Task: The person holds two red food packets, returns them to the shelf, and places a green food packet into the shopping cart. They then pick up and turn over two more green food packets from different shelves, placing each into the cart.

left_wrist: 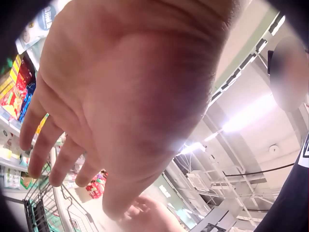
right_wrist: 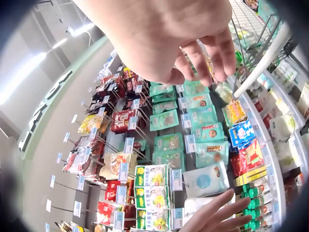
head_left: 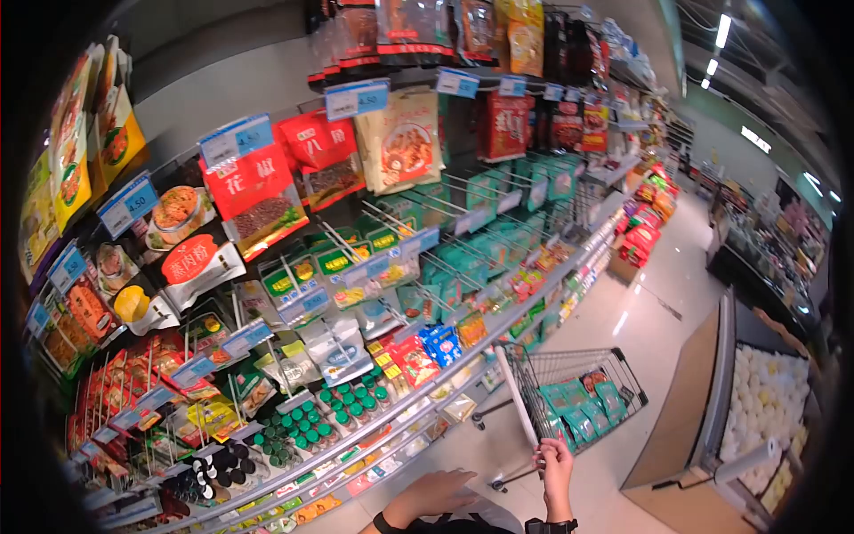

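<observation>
A wire shopping cart with a pale handle bar stands beside the shelves. Several green packets lie in its basket, with a reddish one at the far side. My right hand is at the near end of the handle. In the right wrist view its fingers hang loosely bent beside the bar, not wrapped round it. My left hand is held low in front of the shelf, holding nothing. Its fingers are spread and nearly straight in the left wrist view.
Shelves on the left carry hanging seasoning bags, green-capped bottles and white pouches. On the right stands a produce bin holding pale round produce. The tiled floor runs between them.
</observation>
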The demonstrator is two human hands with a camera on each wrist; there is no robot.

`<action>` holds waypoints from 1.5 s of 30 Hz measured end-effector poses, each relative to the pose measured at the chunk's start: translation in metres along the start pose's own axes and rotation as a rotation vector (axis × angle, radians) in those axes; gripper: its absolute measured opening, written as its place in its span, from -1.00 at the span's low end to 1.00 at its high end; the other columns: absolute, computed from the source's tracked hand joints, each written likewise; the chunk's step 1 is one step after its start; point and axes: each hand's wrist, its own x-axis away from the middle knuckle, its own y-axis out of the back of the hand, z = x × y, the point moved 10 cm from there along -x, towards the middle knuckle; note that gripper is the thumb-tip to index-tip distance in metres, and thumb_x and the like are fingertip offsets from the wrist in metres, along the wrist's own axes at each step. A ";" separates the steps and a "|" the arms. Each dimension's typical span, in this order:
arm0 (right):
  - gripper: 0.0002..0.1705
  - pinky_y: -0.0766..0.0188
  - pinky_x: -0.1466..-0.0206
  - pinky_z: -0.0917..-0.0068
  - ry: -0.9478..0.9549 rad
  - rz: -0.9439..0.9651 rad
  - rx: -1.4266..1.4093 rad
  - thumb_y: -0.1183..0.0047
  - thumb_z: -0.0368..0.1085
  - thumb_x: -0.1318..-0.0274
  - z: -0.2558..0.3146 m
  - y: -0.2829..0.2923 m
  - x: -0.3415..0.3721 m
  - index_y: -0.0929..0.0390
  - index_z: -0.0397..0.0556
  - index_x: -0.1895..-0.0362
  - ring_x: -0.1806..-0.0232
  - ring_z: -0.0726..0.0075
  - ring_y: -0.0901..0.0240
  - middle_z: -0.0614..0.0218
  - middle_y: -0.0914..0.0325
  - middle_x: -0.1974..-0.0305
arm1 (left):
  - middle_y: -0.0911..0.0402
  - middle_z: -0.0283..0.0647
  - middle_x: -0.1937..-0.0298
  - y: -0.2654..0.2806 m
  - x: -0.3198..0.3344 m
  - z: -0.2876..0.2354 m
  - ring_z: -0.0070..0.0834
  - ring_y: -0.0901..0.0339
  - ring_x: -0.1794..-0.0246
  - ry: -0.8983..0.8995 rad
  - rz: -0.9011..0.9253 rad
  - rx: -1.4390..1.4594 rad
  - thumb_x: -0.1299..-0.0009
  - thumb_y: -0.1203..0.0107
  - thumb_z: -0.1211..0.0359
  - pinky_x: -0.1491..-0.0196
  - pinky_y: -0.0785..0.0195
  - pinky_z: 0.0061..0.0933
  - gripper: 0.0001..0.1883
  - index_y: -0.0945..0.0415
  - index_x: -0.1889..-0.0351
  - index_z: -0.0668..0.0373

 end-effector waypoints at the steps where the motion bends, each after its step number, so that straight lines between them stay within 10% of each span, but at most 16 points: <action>1: -0.75 -0.53 0.35 0.56 0.019 0.010 0.038 -0.02 -0.32 -0.35 -0.002 0.009 0.018 -0.56 -0.16 -0.02 0.36 0.47 -0.60 0.24 -0.68 0.24 | -0.55 0.15 -0.23 -0.018 0.002 -0.001 0.08 -0.52 -0.18 -0.023 0.035 0.002 -0.54 0.02 -0.13 -0.24 -0.36 -0.08 -0.27 -0.24 -0.50 0.14; 5: -0.76 -0.54 0.31 0.49 -0.004 -0.032 0.019 0.02 -0.32 -0.39 0.005 0.048 0.079 -0.55 -0.17 -0.02 0.35 0.43 -0.62 0.20 -0.68 0.23 | -0.57 0.20 -0.15 -0.074 0.010 -0.039 0.11 -0.53 -0.15 -0.215 0.106 0.169 -0.52 -0.01 -0.11 -0.22 -0.37 -0.10 -0.27 -0.26 -0.46 0.21; 19: -0.74 -0.48 0.24 0.60 0.050 -0.049 0.020 -0.08 -0.31 -0.38 0.022 0.172 0.105 -0.59 -0.15 -0.06 0.31 0.56 -0.61 0.31 -0.72 0.22 | -0.53 0.14 -0.29 -0.126 -0.042 -0.141 0.06 -0.48 -0.27 -0.078 0.227 -0.062 -0.45 -0.15 -0.04 -0.30 -0.35 -0.12 -0.28 -0.33 -0.42 0.24; 34: -0.78 -0.49 0.26 0.56 0.018 -0.345 0.070 -0.03 -0.35 -0.36 0.089 0.501 0.071 -0.59 -0.13 -0.01 0.33 0.48 -0.60 0.26 -0.70 0.25 | -0.56 0.07 -0.27 -0.207 -0.216 -0.240 0.06 -0.50 -0.26 -0.046 0.032 -0.091 -0.44 -0.16 -0.03 -0.28 -0.38 -0.07 -0.34 -0.41 -0.36 0.21; 45: -0.66 -0.54 0.15 0.50 -0.060 -0.012 0.262 -0.09 -0.23 -0.38 0.080 0.457 -0.042 -0.56 -0.12 -0.12 0.19 0.41 -0.65 0.24 -0.70 0.16 | -0.59 0.04 -0.22 -0.228 -0.293 -0.192 0.04 -0.56 -0.18 0.169 0.046 -0.189 -0.42 -0.17 -0.01 -0.19 -0.44 -0.04 -0.37 -0.44 -0.32 0.17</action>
